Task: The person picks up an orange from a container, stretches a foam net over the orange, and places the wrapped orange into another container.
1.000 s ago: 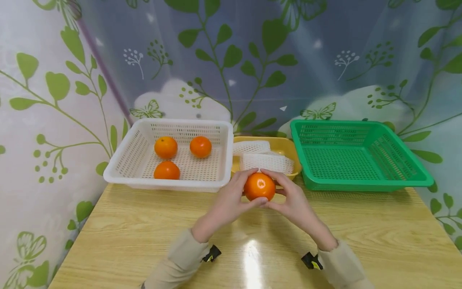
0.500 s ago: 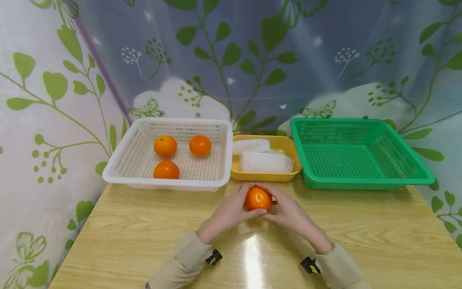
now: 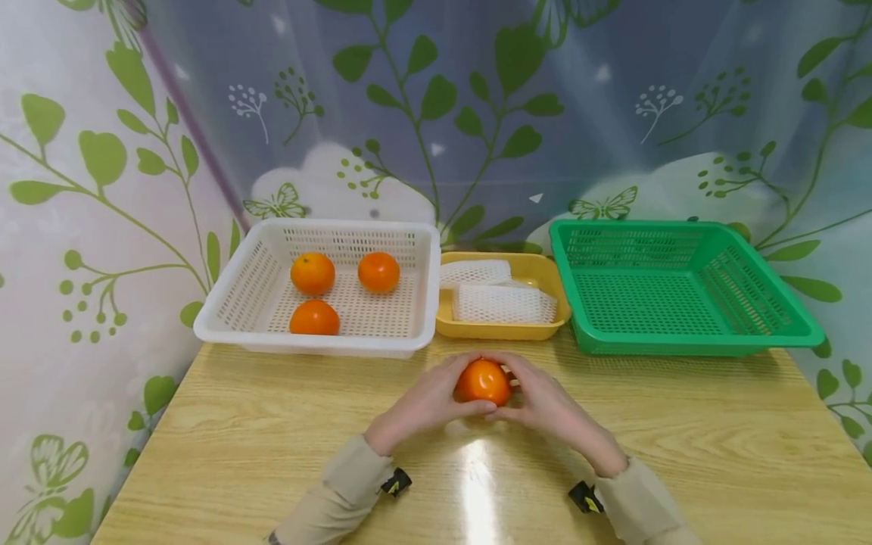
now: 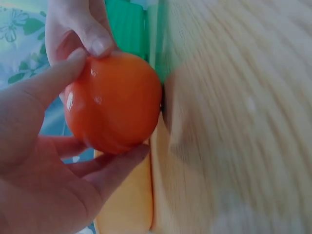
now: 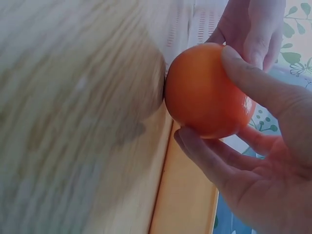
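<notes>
We see the left hand (image 3: 428, 400) and right hand (image 3: 546, 401) clamped round an orange (image 3: 484, 382); we judge it firm, lightish, perhaps slippery (it gleams), best cupped at its left and right sides.

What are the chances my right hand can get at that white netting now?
Likely yes: the netting lies in the open yellow tray just ahead, though your right hand would first have to release the orange.
</notes>
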Motion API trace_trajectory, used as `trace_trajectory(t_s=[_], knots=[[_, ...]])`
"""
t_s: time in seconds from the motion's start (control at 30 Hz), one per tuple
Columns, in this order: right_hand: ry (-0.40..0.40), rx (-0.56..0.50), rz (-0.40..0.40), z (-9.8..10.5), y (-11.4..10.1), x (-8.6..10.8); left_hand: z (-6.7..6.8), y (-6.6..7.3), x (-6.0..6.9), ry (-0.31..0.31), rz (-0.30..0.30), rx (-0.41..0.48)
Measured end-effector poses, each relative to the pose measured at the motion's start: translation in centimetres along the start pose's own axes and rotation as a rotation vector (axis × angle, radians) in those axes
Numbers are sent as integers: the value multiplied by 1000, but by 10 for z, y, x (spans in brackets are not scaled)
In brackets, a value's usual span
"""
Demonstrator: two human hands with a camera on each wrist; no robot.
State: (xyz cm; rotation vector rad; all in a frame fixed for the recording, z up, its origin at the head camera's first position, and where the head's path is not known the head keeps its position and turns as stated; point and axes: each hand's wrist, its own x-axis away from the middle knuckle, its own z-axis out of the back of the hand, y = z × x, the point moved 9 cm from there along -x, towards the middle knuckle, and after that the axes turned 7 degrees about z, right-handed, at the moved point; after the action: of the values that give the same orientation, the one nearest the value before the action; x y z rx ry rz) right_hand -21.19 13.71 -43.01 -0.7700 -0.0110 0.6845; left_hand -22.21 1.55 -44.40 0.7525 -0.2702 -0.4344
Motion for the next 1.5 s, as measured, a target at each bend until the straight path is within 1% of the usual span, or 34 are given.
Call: trace_trajectory(t_s=[0.1, 0.27, 0.37, 0.47, 0.53, 0.6, 0.7, 0.83, 0.93, 1.03, 1.13, 1.23, 1.37, 1.5], knots=[[-24, -45, -9, -1, 2, 1, 1, 0, 1, -17, -21, 0], [-70, -112, -30, -1, 6, 4, 1, 1, 2, -38, -54, -26], [-94, -132, -39, 0, 7, 5, 1, 0, 2, -42, -57, -40], [-107, -117, -41, 4, 6, 6, 0, 0, 2, -44, -54, -48], [-92, -77, -23, 11, 4, 5, 0, 0, 2, -46, -53, -57], [-52, -30, 4, 21, 0, 1, 0, 0, 2, -49, -54, -64], [58, 44, 36, 41, -4, -10, -1, 0, 2, -55, -57, -72], [209, 131, 37, 66, -5, -28, -2, 1, 1, -61, -58, -69], [274, 222, 17, 77, 0, -44, -3, 1, 0, -60, -55, -73], [284, 318, -33, 79, 11, -58, -4, 0, 0, -57, -48, -75], [253, 404, -84, 76, 25, -71, -5, 0, 1, -63, -43, -74], [226, 468, -118, 72, 38, -80, -5, 1, 2, -72, -43, -74], [210, 539, -138, 69, 45, -85, -6, 1, 1, -73, -52, -90], [211, 586, -135, 70, 43, -86, -6, 0, 1, -74, -52, -96]])
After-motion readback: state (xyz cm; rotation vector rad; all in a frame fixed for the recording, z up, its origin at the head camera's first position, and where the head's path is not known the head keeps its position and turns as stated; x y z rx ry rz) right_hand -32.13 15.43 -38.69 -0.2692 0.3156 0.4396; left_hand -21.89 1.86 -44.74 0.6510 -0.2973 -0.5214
